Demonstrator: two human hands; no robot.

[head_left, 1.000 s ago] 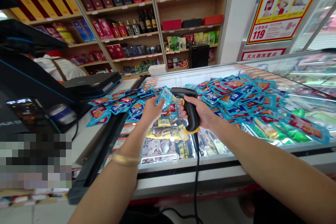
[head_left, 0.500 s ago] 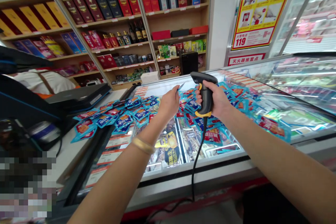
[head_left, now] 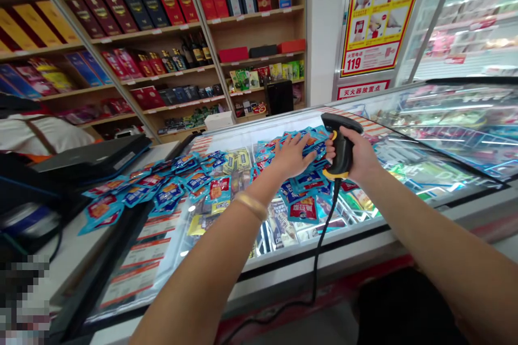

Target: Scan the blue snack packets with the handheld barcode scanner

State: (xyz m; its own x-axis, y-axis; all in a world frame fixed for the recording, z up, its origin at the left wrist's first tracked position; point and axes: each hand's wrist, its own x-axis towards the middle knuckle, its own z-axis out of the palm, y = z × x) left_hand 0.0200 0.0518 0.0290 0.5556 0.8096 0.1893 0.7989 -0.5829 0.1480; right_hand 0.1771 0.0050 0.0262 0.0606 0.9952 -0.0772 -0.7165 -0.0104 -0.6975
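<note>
My left hand (head_left: 292,157) lies with fingers spread on a heap of small blue and red snack packets (head_left: 304,210) on the glass freezer top. Held upright in my right hand (head_left: 358,156) is a black and yellow barcode scanner (head_left: 342,145), its head to the upper left and its cable running down over the freezer's front edge. The scanner is just right of my left fingers, over the heap's right part. A second group of packets (head_left: 168,191) spreads across the glass to the left and onto the counter.
A black device (head_left: 97,159) rests on the left counter (head_left: 73,248), with a person's white clothing (head_left: 44,135) behind it. Shelves (head_left: 162,29) of boxes and bottles stand at the back. The freezer's black-edged front rim (head_left: 299,261) runs below my forearms.
My left hand has gone from closed fingers held up to spread fingers on the packets. Packets that lay to the right are now gathered in the heap. The scanner sits further right in view.
</note>
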